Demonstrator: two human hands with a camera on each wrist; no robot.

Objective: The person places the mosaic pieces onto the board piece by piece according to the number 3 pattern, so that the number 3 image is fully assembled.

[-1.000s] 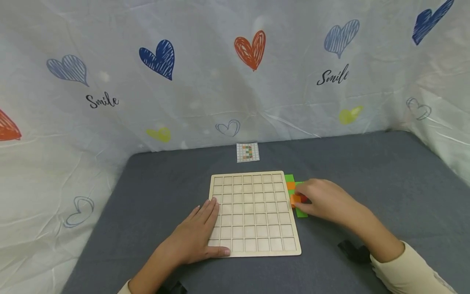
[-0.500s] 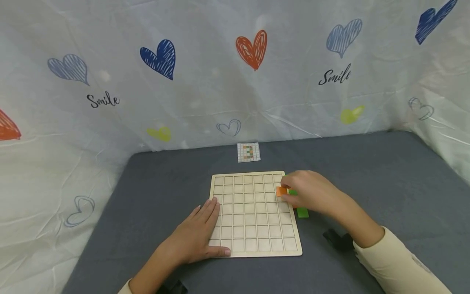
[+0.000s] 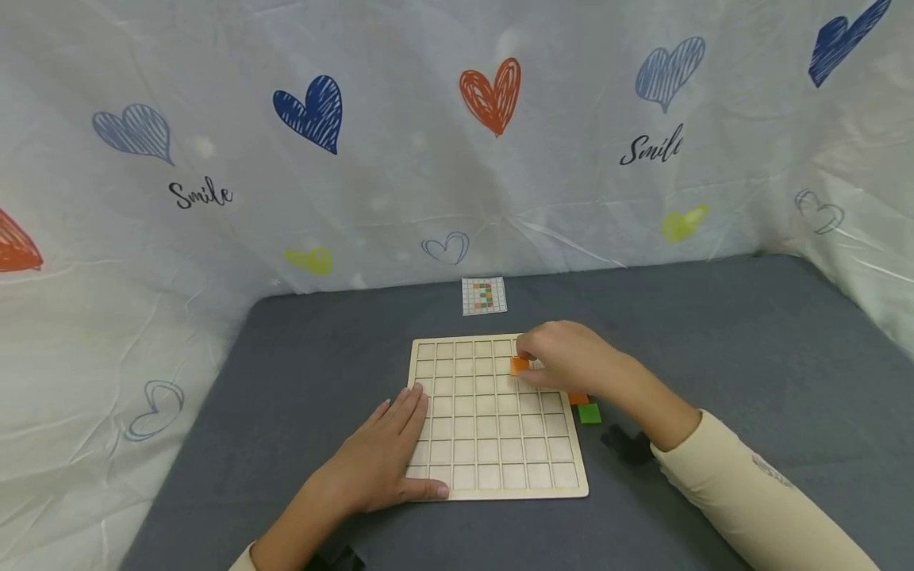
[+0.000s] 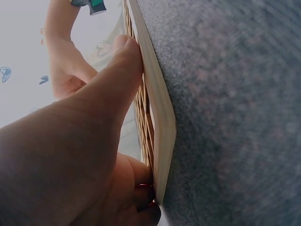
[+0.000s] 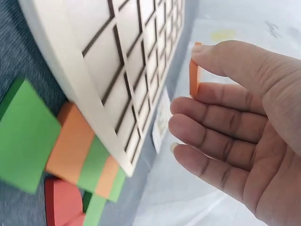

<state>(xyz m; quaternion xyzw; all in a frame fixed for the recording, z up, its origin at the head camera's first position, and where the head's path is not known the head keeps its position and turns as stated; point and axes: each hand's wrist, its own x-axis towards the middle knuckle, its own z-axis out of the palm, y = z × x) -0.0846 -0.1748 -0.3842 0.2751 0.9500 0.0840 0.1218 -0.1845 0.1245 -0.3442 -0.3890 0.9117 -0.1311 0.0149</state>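
Observation:
A square wooden grid board (image 3: pixel 474 428) lies flat on the grey cloth. My left hand (image 3: pixel 382 456) rests on its near left corner, fingers straight and thumb along the front edge. Between thumb and index finger, my right hand (image 3: pixel 574 361) pinches an orange square tile (image 3: pixel 519 365) over the upper right part of the grid. In the right wrist view the tile (image 5: pixel 194 70) shows edge-on, apart from the board. Loose tiles lie along the board's right edge, among them a green tile (image 5: pixel 29 136), an orange tile (image 5: pixel 70 143) and a red tile (image 5: pixel 63 202).
Behind the board lies a small printed card (image 3: pixel 484 296) with a coloured grid pattern. A pale curtain (image 3: pixel 385 159) with hearts and writing hangs at the back of the cloth-covered table (image 3: pixel 307 341). A dark strap-like object (image 3: pixel 628 444) sits below the right forearm.
My right hand has picked the orange tile from the loose tiles beside the board. It has carried the tile leftward over the grid. The left hand stays in place.

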